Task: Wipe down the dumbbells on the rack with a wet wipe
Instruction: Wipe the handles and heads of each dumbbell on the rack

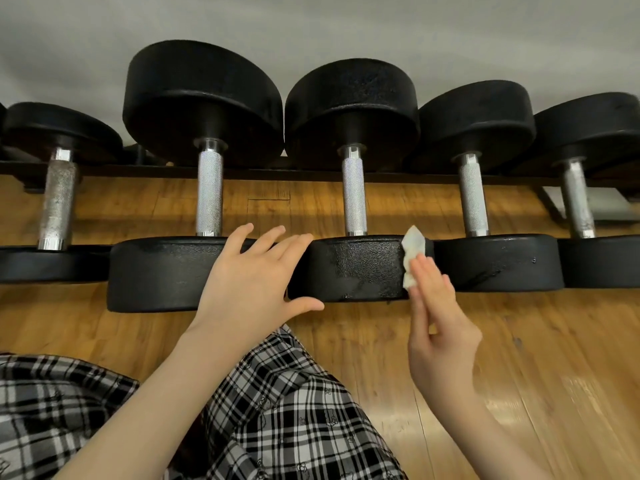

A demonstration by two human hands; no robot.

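Observation:
Several black dumbbells with knurled silver handles lie side by side on a low black rack [277, 174]. The middle dumbbell [360, 268] has a damp sheen on its near head. My right hand [440, 327] presses a crumpled white wet wipe [412, 258] against the right edge of that head with straight fingers. My left hand [256, 275] lies with spread fingers over the gap between the middle dumbbell and the bigger dumbbell [162, 271] to its left.
More dumbbells continue to the left [59, 199] and to the right [498, 261], [602, 258]. A wooden floor [519, 358] runs under and in front of the rack. My checked trousers [287, 410] fill the lower left. A grey wall stands behind.

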